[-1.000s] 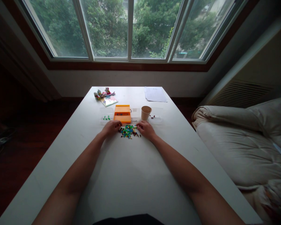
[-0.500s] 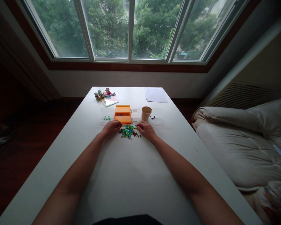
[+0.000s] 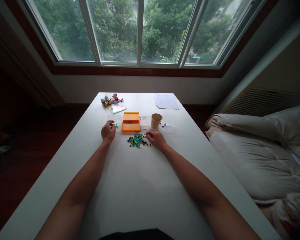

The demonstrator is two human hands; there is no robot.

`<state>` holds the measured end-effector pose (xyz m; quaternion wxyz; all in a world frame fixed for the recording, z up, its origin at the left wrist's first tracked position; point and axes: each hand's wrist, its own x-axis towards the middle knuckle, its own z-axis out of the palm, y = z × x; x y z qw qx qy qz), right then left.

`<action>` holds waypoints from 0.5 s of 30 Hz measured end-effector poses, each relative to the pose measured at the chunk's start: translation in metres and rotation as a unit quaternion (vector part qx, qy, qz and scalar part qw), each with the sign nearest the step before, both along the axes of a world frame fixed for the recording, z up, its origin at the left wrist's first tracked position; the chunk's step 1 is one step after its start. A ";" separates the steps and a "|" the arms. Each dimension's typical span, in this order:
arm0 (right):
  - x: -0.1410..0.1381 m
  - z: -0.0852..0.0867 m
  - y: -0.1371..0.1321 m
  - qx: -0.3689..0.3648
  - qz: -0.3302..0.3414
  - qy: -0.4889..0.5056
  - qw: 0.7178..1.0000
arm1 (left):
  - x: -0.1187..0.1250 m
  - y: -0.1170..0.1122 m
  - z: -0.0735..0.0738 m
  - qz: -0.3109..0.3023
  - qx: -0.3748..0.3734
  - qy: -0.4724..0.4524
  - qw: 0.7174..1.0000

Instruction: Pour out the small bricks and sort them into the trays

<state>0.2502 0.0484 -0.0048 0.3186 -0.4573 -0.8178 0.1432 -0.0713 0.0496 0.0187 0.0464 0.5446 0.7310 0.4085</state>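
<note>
My left hand (image 3: pixel 108 131) is at the clear plastic tray (image 3: pixel 118 118) on the left, its fingers closed in a pinch over the green pieces (image 3: pixel 116 126) there. Whatever it pinches is too small to make out. A pile of small green, blue, yellow and dark brown building bricks (image 3: pixel 137 140) lies on the table in front of the orange box (image 3: pixel 131 127). At the pile's right edge rests my right hand (image 3: pixel 156 138), fingers curled together; I cannot make out anything in them. Just behind it stands a brown paper cup (image 3: pixel 155 121).
A clear tray (image 3: pixel 170 122) with several dark brown pieces (image 3: pixel 163 125) lies right of the cup. Farther back on the white table (image 3: pixel 140 186) are a colourful toy build (image 3: pixel 112 99), a booklet (image 3: pixel 117 107) and paper sheets (image 3: pixel 166 101). A sofa (image 3: pixel 250 153) stands to the right.
My left hand has moved left and away from me, from the pile's left edge to the left clear tray. My right hand has stayed by the pile.
</note>
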 end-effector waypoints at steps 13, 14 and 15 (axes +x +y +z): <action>-0.001 -0.001 0.001 -0.003 0.005 0.011 1.000 | 0.027 -0.005 -0.005 -0.292 -0.053 0.089 0.951; -0.001 -0.001 0.001 0.001 0.007 0.011 1.000 | 0.029 -0.006 -0.006 -0.302 -0.056 0.095 0.947; 0.000 -0.001 0.001 0.004 0.009 0.010 1.000 | 0.031 -0.006 -0.006 -0.308 -0.059 0.100 0.944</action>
